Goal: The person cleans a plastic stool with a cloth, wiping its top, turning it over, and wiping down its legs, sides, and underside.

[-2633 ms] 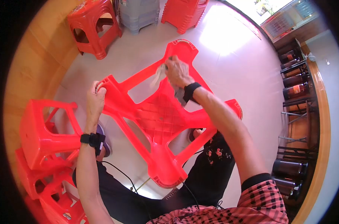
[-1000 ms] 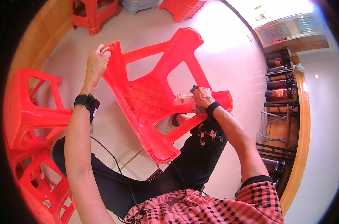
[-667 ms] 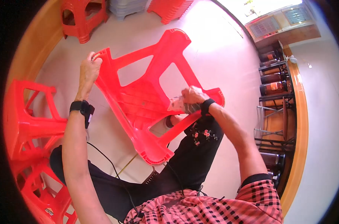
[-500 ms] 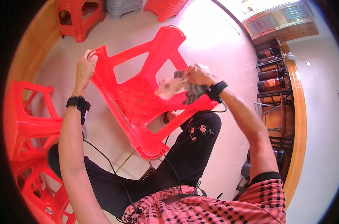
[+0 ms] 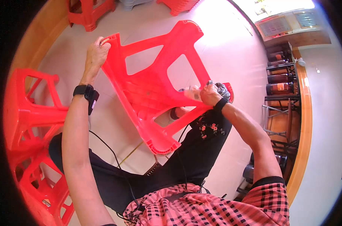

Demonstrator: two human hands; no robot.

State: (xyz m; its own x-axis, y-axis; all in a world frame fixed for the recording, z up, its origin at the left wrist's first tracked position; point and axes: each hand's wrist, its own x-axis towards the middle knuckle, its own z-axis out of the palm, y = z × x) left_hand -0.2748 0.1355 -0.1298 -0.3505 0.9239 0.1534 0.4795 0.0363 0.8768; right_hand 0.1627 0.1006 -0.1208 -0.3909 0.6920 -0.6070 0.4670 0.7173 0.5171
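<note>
A red plastic stool (image 5: 141, 90) is held upended in front of me, its hollow underside and legs facing up toward me. My left hand (image 5: 98, 52) grips the end of its upper left leg, fingers wrapped round the rim. My right hand (image 5: 210, 95) is closed on a crumpled cloth (image 5: 223, 90), grey-striped with a pale part, and presses it against the stool's right leg. Part of the cloth is hidden beneath the fingers. The stool's near leg end (image 5: 163, 147) hangs above my lap.
Red stools (image 5: 39, 109) stand stacked at my left. More red stools (image 5: 90, 15) and a grey-blue stack (image 5: 131, 3) are at the back. Along the right wall, a black rack (image 5: 280, 100) holds large dark jars (image 5: 278, 88). A thin cable (image 5: 110, 150) crosses my legs.
My right hand has moved with the cloth from above the stool's middle down and right onto its right leg. The view has shifted slightly; my left hand keeps its grip.
</note>
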